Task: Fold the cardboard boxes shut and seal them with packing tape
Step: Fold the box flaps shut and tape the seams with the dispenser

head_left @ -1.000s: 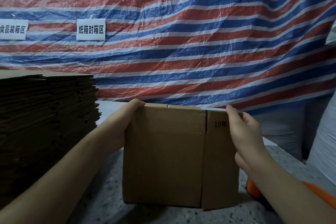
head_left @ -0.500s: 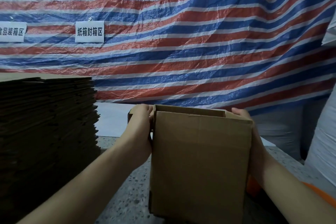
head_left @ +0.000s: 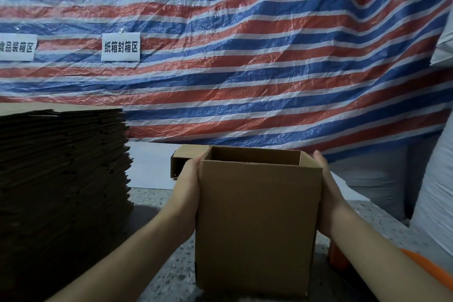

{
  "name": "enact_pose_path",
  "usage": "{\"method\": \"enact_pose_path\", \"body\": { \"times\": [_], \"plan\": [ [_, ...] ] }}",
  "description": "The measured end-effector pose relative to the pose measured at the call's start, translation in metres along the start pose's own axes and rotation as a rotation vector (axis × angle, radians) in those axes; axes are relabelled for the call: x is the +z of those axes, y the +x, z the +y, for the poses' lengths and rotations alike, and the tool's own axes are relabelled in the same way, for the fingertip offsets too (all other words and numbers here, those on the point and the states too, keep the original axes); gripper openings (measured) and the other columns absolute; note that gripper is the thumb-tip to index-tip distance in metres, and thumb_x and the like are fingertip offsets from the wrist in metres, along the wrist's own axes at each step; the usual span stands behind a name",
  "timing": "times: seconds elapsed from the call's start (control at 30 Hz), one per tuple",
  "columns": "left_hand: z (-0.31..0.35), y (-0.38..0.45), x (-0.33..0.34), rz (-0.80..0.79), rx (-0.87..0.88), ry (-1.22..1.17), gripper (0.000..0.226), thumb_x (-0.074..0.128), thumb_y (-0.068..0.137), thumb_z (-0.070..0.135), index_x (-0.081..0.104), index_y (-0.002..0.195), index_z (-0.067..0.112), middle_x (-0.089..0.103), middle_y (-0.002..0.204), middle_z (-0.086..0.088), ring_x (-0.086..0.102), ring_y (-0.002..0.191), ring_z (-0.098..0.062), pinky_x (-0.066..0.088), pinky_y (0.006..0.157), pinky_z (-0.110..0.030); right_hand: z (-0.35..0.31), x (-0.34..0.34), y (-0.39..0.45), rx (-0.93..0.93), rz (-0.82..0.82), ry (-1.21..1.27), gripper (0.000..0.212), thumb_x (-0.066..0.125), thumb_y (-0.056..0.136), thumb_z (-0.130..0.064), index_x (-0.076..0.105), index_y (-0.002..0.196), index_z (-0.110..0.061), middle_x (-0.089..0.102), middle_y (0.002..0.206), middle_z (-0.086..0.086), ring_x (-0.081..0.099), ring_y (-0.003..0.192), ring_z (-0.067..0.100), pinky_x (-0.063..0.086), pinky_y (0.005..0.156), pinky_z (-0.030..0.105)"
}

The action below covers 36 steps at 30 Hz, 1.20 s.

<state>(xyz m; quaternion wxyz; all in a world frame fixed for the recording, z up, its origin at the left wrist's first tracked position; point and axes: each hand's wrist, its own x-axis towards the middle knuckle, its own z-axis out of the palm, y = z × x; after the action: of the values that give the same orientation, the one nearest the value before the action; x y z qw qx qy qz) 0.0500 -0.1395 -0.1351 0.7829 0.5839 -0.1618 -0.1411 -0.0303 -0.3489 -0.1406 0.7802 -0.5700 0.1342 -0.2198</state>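
the speckled grey table takes up the near ground, dim and terrazzo-like, and on it stands the cardboard box, upright, its long axis vertical and its open mouth facing up and a little away from the camera. its broad plain face is turned toward the viewer, and the lower edge sits at or just above the table; which of the two cannot be told. the left hand lies flat along the box's left wall, fingers straight and pressed to the cardboard, reaching up near the rim. the right hand does the same on the box's right wall, fingers extended upward along the side with the tips just past the top edge; neither hand curls round anything, so the box sits squeezed between two open palms. off the box's upper left corner one side flap sticks out, folded outward behind the left hand. just right of the box, low down, an orange object shows, partly hidden by the right forearm. left of the box rises a tall stack of flat cardboard sheets, dark in shadow. behind the box hangs a red, white and blue striped tarp, with two white paper signs up and left of the box, and pale woven sacks to its far right.
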Motion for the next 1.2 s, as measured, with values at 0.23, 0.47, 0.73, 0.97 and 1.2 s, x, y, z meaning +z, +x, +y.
{"method": "enact_pose_path", "body": {
  "times": [0.23, 0.47, 0.73, 0.97, 1.2],
  "plan": [
    [-0.003, 0.0, -0.003, -0.016, 0.026, -0.002, 0.044, 0.047, 0.095, 0.03, 0.078, 0.064, 0.019, 0.072, 0.069, -0.007, 0.068, 0.053, -0.016, 0.052, 0.043, -0.025, 0.018, -0.008, -0.003, -0.085, 0.04, -0.063, 0.045, 0.03, 0.112, -0.026, 0.059, 0.082, -0.009, 0.069, 0.052, 0.001, 0.066, 0.043, 0.01, 0.049, 0.037, 0.02],
    [-0.005, 0.002, -0.006, -0.074, -0.011, 0.044, 0.029, 0.052, 0.098, 0.024, 0.075, 0.086, 0.011, 0.071, 0.063, -0.002, 0.068, 0.052, -0.013, 0.051, 0.043, -0.022, 0.021, -0.002, 0.005, -0.056, 0.122, -0.096, 0.048, 0.032, 0.11, -0.037, 0.063, 0.084, -0.011, 0.072, 0.063, 0.008, 0.069, 0.046, 0.012, 0.05, 0.036, 0.022],
    [-0.005, 0.007, -0.008, 0.038, 0.1, -0.004, 0.028, 0.063, 0.093, 0.013, 0.056, 0.115, 0.028, 0.069, 0.107, -0.014, 0.069, 0.083, -0.028, 0.056, 0.056, -0.035, 0.023, -0.002, 0.003, -0.052, 0.131, -0.024, 0.049, 0.034, 0.107, -0.047, 0.067, 0.09, -0.016, 0.076, 0.068, 0.005, 0.073, 0.054, 0.017, 0.054, 0.04, 0.027],
    [-0.005, 0.004, -0.009, -0.014, 0.114, 0.161, 0.024, 0.054, 0.1, 0.022, 0.074, 0.089, 0.016, 0.075, 0.085, -0.008, 0.068, 0.085, -0.026, 0.052, 0.071, -0.037, 0.021, -0.003, 0.005, -0.091, 0.085, -0.016, 0.037, 0.032, 0.111, -0.021, 0.059, 0.087, -0.011, 0.07, 0.055, -0.003, 0.068, 0.047, 0.008, 0.05, 0.039, 0.019],
    [-0.006, 0.004, -0.007, -0.005, 0.136, 0.161, 0.04, 0.054, 0.099, 0.026, 0.076, 0.067, 0.031, 0.074, 0.074, 0.001, 0.069, 0.074, -0.017, 0.05, 0.066, -0.032, 0.022, -0.002, 0.003, -0.12, 0.031, -0.018, 0.048, 0.034, 0.107, -0.043, 0.068, 0.09, -0.013, 0.075, 0.068, 0.006, 0.073, 0.055, 0.019, 0.055, 0.043, 0.027]
  ]
}}
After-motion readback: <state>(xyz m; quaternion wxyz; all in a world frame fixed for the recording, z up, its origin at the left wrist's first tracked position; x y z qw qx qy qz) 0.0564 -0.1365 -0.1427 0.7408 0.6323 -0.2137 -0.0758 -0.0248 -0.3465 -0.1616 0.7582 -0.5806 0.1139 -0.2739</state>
